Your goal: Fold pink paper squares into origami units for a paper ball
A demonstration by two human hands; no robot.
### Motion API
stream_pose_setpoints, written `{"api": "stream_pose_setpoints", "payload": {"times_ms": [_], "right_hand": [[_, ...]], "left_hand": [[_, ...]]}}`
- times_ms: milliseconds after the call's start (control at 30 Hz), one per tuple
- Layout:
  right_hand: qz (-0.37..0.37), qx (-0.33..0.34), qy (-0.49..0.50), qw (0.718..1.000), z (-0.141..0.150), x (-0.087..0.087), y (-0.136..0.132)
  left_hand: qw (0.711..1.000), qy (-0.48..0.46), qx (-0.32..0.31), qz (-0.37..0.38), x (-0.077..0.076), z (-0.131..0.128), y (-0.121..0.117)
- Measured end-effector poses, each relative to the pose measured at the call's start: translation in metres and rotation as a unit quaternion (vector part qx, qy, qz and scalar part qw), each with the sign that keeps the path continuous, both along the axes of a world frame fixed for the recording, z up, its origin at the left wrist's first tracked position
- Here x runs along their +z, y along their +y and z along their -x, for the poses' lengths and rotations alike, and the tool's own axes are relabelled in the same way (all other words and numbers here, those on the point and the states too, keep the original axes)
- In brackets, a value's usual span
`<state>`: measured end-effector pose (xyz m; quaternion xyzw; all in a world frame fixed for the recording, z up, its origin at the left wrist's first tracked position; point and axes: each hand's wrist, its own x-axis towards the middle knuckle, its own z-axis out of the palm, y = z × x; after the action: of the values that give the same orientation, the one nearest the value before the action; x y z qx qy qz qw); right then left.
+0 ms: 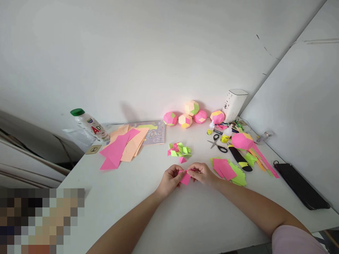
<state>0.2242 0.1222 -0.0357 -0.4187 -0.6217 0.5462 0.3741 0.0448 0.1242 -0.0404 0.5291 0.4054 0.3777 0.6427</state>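
Both my hands pinch one small piece of pink paper [185,179] over the front middle of the white table. My left hand [171,180] grips its left edge between thumb and fingers. On the opposite edge, my right hand [201,173] has thumb and fingers closed. Just beyond them lies a small pile of folded green and pink paper pieces [180,150], with a pink folded piece [182,160] at its near side. To the right of my right hand are pink paper squares [224,168] on top of green paper sheets [239,175].
Several paper balls [185,120] sit along the wall. Scissors [217,144], glue bottles [226,134], a utility knife [240,158] and a black case [302,187] lie right. Pink and peach sheets [136,143], a notebook [159,133] and a green-capped bottle [91,125] are left.
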Motion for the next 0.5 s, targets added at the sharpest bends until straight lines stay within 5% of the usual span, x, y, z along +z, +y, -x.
{"api": "stream_pose_setpoints", "payload": {"times_ms": [500], "right_hand": [[0.040, -0.026, 0.019, 0.999, -0.0011, 0.0003, 0.0018]], "left_hand": [[0.998, -0.036, 0.050, 0.021, -0.0024, 0.0016, 0.0015]]}}
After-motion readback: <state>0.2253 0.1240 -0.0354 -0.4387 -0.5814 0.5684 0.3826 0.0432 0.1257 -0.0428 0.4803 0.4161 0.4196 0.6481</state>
